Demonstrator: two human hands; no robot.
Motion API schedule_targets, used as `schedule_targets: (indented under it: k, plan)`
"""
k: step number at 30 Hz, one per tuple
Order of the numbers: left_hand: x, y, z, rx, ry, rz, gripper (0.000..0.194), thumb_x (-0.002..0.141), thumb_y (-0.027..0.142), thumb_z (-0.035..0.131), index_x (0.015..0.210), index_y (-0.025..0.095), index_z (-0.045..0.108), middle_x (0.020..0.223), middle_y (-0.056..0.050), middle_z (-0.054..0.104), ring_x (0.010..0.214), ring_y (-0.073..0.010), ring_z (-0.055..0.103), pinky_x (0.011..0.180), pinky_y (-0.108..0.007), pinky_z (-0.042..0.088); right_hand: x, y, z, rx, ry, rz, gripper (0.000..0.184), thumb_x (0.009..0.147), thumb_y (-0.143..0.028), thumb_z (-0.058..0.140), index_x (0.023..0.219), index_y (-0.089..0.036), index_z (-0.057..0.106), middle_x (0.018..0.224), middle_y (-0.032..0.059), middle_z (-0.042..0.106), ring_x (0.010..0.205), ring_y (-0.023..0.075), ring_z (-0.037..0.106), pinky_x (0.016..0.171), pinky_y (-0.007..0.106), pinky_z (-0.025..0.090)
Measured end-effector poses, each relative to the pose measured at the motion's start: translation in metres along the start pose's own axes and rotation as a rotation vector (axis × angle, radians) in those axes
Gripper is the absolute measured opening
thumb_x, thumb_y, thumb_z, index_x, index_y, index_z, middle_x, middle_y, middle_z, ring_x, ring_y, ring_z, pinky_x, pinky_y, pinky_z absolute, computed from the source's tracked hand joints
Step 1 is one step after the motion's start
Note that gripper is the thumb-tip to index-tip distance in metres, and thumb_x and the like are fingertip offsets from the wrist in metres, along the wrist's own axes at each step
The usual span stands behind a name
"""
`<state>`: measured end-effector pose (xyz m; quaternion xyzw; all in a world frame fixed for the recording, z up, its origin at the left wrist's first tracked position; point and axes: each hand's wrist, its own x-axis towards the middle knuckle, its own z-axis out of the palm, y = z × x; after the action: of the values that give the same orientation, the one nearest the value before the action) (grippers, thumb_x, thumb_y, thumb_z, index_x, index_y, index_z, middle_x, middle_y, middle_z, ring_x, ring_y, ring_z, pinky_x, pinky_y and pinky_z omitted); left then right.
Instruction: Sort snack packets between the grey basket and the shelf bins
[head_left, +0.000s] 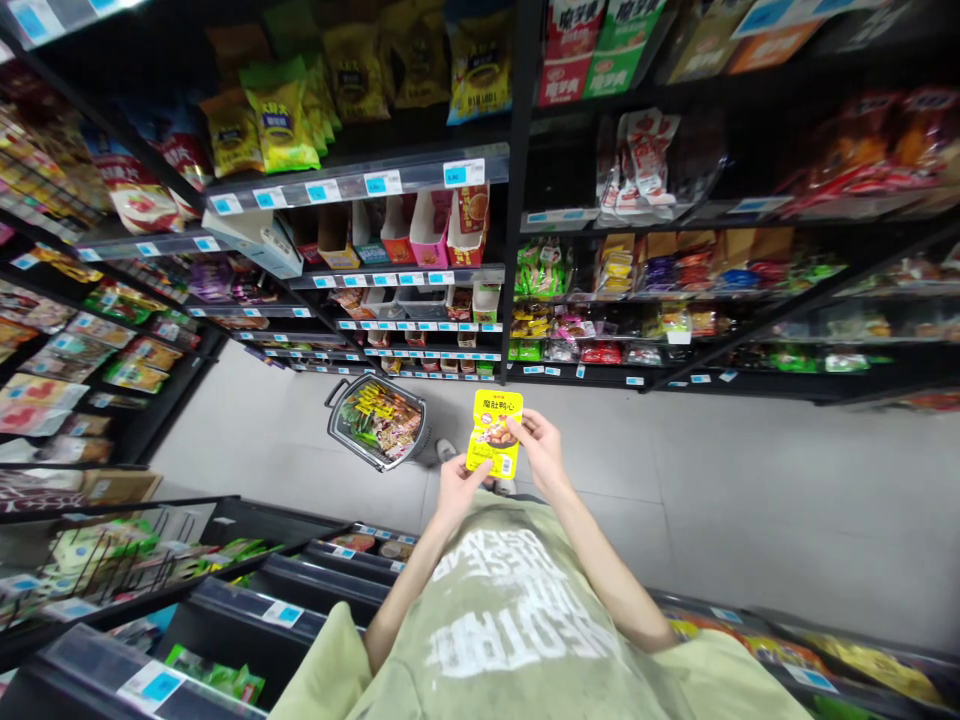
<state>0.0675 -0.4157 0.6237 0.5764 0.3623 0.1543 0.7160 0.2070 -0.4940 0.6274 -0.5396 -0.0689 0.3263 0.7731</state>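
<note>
A flat yellow snack packet [487, 408] with dark lettering, a food picture and a barcode is held out in front of my body, its printed side facing up. My left hand [457, 488] pinches its lower left edge, thumb on the front. At the packet's right edge, my right hand [541, 448] grips with the thumb across the front. The fingers behind the packet are hidden. On the floor to the left stands a dark shopping basket [339, 437] filled with several packaged snacks; neither hand touches it.
Ahead, black shelves hold yellow snack bags [279, 115], open display boxes [431, 235] and small bagged snacks [544, 268]. More shelving [112, 665] stands close behind me. A grey tiled floor [720, 480] runs along the aisle. A shoe [445, 450] shows beside the basket.
</note>
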Motion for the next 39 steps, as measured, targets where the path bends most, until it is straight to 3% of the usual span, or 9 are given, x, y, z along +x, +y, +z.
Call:
schedule_targets:
  k: [8, 18, 25, 39]
  plan:
    - [-0.001, 0.005, 0.003, 0.012, -0.019, -0.006, 0.042, 0.071, 0.047, 0.077, 0.091, 0.011, 0.072, 0.086, -0.012, 0.077, 0.067, -0.0219, 0.071, 0.065, -0.030, 0.056, 0.002, 0.002, -0.001, -0.023, 0.004, -0.018, 0.030, 0.073, -0.039, 0.079, 0.097, -0.022, 0.070, 0.097, 0.0054, 0.075, 0.086, 0.0205, 0.068, 0.081, 0.033, 0.054]
    - [0.001, -0.005, 0.000, 0.054, -0.033, 0.018, 0.041, 0.073, 0.046, 0.076, 0.093, 0.010, 0.072, 0.083, -0.011, 0.076, 0.066, -0.0196, 0.069, 0.065, -0.029, 0.054, 0.000, -0.002, 0.000, -0.025, -0.030, 0.030, 0.034, 0.072, -0.044, 0.078, 0.097, -0.022, 0.069, 0.099, 0.0058, 0.075, 0.090, 0.0225, 0.069, 0.079, 0.032, 0.055]
    - [-0.001, 0.000, 0.004, 0.032, 0.000, -0.004, 0.043, 0.070, 0.047, 0.078, 0.090, 0.010, 0.073, 0.080, -0.011, 0.076, 0.063, -0.0194, 0.068, 0.063, -0.030, 0.054, -0.003, -0.009, 0.003, -0.031, -0.135, 0.077, 0.040, 0.069, -0.039, 0.082, 0.102, -0.023, 0.065, 0.103, 0.0059, 0.074, 0.090, 0.0231, 0.070, 0.080, 0.034, 0.056]
    - [0.001, -0.005, 0.002, 0.030, 0.015, 0.001, 0.042, 0.071, 0.047, 0.077, 0.091, 0.011, 0.070, 0.076, -0.010, 0.075, 0.062, -0.0180, 0.067, 0.060, -0.027, 0.052, -0.002, -0.007, 0.002, -0.022, -0.147, 0.129, 0.042, 0.065, -0.041, 0.084, 0.094, -0.022, 0.062, 0.092, 0.0050, 0.076, 0.080, 0.0232, 0.073, 0.077, 0.036, 0.057]
